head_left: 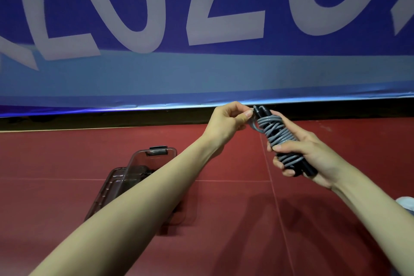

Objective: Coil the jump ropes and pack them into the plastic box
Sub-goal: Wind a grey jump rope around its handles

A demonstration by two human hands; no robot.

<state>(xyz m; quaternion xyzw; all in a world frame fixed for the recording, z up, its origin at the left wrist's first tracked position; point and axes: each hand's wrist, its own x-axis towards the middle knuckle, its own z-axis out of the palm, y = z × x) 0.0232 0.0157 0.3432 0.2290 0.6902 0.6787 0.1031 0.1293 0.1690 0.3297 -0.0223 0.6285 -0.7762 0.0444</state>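
Fingers of the right hand [309,154] curl around a jump rope [277,139] right of frame centre: grey, smooth cord coiled tightly round two black cylindrical handles. Left hand [228,123] fingers pinch a cord loop at the bundle's upper end. At lower left, a smoky translucent plastic box [125,184], lid raised, sits on the red floor [224,219].

Dim indoor light, soft arm shadows on the red floor [224,219]. Glare streak along the banner [201,69] hem; edges bowed, slightly soft.
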